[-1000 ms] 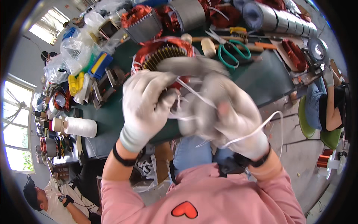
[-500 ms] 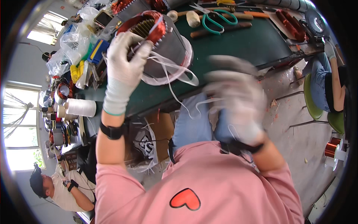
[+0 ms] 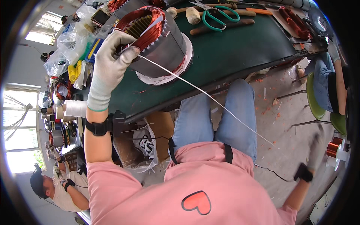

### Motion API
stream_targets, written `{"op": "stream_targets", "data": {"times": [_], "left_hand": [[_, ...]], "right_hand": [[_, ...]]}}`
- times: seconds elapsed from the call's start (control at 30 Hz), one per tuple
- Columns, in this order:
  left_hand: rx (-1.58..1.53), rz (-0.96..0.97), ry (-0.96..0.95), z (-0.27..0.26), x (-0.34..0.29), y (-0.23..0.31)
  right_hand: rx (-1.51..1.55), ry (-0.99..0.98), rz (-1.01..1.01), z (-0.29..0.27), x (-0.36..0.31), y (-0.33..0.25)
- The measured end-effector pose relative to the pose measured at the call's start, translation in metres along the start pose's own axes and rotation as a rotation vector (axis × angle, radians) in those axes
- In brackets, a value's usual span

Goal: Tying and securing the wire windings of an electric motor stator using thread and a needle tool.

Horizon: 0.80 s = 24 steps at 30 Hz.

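Note:
A grey motor stator [image 3: 159, 54] with copper-red windings [image 3: 155, 32] stands upright on the green tabletop, on a round white base. My gloved left hand [image 3: 110, 56] is at the near left of its winding rim, thumb and fingers pinched on a white lacing cord [image 3: 202, 91]. From that pinch the cord runs straight and taut across my knees toward the lower right, fading from sight over the floor. Far out to the right, my gloved right hand [image 3: 315, 150] is smeared by motion. Its fingers and whatever it holds cannot be made out.
Behind the stator lie teal-handled scissors [image 3: 221, 17], a wooden mallet [image 3: 193, 15] and a dark wooden stick [image 3: 223, 27]. Left are a white thread spool [image 3: 75, 108] and plastic bags [image 3: 71, 48]. A copper wire spool [image 3: 333, 148] stands right. Co-workers sit at both sides.
My right hand has swung far out to the right, and the loose, looped cord is now a straight line. My left hand has shifted slightly left and down, still at the winding.

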State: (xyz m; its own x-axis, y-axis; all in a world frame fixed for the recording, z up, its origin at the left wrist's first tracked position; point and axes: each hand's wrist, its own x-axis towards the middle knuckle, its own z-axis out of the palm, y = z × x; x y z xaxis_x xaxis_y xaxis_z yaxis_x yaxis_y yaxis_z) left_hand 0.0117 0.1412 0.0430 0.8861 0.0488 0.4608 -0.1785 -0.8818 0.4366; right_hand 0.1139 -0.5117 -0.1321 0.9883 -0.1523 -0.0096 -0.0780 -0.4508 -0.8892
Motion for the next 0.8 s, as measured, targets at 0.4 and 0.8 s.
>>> {"op": "stream_targets", "data": {"times": [0.4, 0.8], "left_hand": [[0.048, -0.024, -0.217, -0.028, 0.032, 0.003], [0.748, 0.391, -0.1, -0.107, 0.074, 0.005]], "right_hand": [[0.693, -1.352, 0.078, 0.3, -0.094, -0.316], [0.805, -1.515, 0.049, 0.311, -0.072, -0.314]]}}
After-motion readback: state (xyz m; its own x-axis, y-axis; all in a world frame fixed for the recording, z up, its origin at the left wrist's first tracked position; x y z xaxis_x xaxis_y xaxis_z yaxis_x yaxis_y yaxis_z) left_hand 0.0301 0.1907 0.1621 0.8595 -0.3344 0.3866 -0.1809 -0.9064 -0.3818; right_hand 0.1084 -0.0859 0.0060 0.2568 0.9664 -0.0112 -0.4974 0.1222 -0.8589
